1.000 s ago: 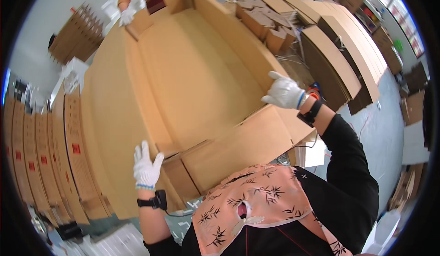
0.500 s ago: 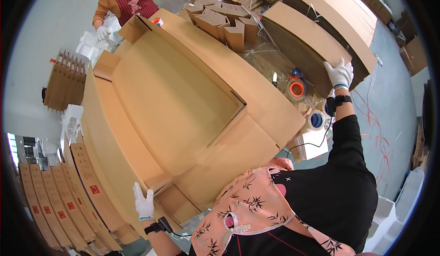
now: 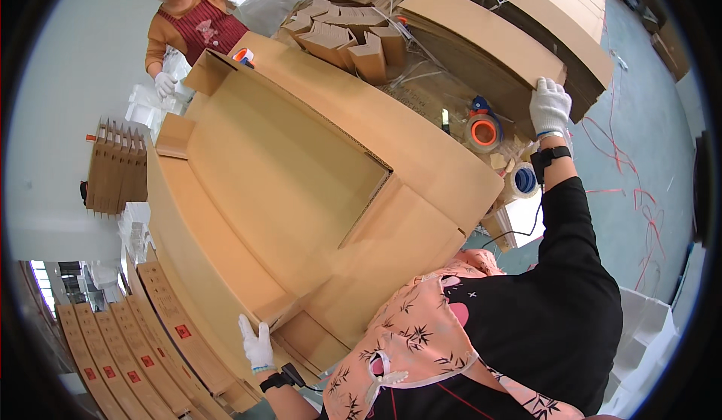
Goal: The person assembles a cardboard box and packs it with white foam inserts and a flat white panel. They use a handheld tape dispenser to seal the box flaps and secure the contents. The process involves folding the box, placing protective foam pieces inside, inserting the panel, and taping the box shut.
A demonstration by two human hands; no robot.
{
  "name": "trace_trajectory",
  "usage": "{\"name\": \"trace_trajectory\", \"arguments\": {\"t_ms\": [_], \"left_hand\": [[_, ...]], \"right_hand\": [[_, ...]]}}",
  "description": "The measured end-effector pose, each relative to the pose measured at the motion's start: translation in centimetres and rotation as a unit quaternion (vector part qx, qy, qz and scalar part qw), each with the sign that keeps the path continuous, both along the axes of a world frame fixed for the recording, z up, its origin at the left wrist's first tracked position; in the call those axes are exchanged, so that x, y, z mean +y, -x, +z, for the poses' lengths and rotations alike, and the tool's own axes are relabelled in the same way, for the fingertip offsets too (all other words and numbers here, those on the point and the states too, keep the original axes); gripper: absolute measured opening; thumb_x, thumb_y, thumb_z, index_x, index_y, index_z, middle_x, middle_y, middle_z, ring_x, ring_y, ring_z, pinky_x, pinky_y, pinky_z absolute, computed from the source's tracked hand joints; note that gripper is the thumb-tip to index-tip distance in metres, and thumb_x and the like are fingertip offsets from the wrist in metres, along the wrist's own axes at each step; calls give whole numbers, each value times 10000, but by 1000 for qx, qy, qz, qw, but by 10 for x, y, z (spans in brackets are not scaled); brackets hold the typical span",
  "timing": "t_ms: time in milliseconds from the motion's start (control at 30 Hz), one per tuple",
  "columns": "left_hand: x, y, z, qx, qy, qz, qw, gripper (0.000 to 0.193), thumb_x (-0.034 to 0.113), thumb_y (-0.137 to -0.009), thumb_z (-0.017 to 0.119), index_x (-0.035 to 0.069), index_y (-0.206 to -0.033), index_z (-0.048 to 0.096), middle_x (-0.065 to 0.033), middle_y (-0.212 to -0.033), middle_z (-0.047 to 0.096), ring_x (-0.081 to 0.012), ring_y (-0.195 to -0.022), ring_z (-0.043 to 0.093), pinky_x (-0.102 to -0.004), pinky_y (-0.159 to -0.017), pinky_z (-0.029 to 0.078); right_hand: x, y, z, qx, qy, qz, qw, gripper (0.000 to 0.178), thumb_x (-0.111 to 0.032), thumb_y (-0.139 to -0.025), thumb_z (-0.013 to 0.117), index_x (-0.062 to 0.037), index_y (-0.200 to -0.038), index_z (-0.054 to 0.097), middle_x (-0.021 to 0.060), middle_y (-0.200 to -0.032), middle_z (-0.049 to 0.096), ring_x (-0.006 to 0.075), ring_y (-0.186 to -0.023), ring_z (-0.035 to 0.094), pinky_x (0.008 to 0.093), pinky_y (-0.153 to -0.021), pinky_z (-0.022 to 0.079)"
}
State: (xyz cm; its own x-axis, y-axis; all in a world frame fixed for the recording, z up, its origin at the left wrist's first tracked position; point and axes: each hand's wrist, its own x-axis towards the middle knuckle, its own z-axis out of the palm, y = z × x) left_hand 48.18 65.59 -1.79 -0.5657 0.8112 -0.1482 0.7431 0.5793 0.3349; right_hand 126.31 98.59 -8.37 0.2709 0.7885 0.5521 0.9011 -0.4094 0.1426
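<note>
My left hand (image 3: 258, 346), in a white knit glove, rests at the near left corner of a large open cardboard box (image 3: 286, 149); its fingers are apart and it grips nothing. At the right, my right hand (image 3: 550, 107), gloved too, has its fingers curled over the near end of a flat cardboard sheet (image 3: 481, 33) on top of a stack. The box lies in front of me with its flaps folded outward, and small folded cardboard inserts (image 3: 177, 136) stand at its far left corners.
A co-worker (image 3: 199, 25) in a red striped apron stands at the far left. Tape dispenser (image 3: 483, 130), tape roll (image 3: 523, 180) and cutter (image 3: 445, 121) lie right of the box. Folded cardboard pieces (image 3: 353, 36) are behind it; flat cartons (image 3: 128, 345) stand at left. Red straps (image 3: 639, 194) litter the floor.
The right hand's fingers, spread flat on the cardboard before, are now curled over its end. The view has shifted slightly; my left hand stays at the box corner.
</note>
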Motion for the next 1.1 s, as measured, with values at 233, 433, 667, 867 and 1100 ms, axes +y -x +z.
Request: {"name": "trace_trajectory", "arguments": {"t_ms": [233, 433, 667, 867, 1100], "left_hand": [[-11, 0, -8, -69, -93, 2, 993, 630, 217, -975, 593, -2, -1523, 374, -232, -1593, 337, -333, -1486, 319, -394, -1206, 258], [8, -42, 21, -7, -76, -106, 991, 479, 235, -896, 696, 29, -1323, 631, -277, -1571, 345, -398, -1464, 337, -438, -1183, 308], [7, -50, 10, 63, -45, -70, 995, 333, 230, -759, 819, 101, -1060, 762, -299, -1545, 368, -436, -1439, 357, -455, -1162, 354], [-6, -54, 12, 62, -171, -60, 981, 405, 172, -702, 855, 71, -1069, 719, -294, -1497, 431, -444, -1393, 415, -455, -1154, 369], [37, -88, 44, 191, -23, -245, 950, 399, 204, -651, 866, 37, -976, 707, -202, -1203, 642, -413, -1197, 550, -466, -1087, 421]], "right_hand": [[-8, 12, 84, 93, -234, 190, 949, 177, -178, -933, 671, -87, -1083, 691, 138, -965, 721, 327, -845, 697, 407, -726, 560], [-14, 175, 163, 608, -180, 439, 637, 366, -31, -980, 576, -2, -1343, 612, 87, -1273, 668, 164, -1110, 640, 295, -995, 487], [26, 302, 146, 418, 227, 686, 550, 320, -65, -914, 635, -99, -1221, 717, 95, -1194, 725, 225, -1085, 680, 319, -927, 530], [41, 322, 127, 351, 383, 688, 507, 338, -100, -874, 660, -141, -1202, 732, 89, -1155, 736, 242, -1045, 688, 333, -936, 522], [6, 320, 97, -26, 445, 661, 604, 410, -434, -958, 553, -84, -887, 755, 143, -788, 705, 303, -866, 665, 437, -1057, 409]]}}
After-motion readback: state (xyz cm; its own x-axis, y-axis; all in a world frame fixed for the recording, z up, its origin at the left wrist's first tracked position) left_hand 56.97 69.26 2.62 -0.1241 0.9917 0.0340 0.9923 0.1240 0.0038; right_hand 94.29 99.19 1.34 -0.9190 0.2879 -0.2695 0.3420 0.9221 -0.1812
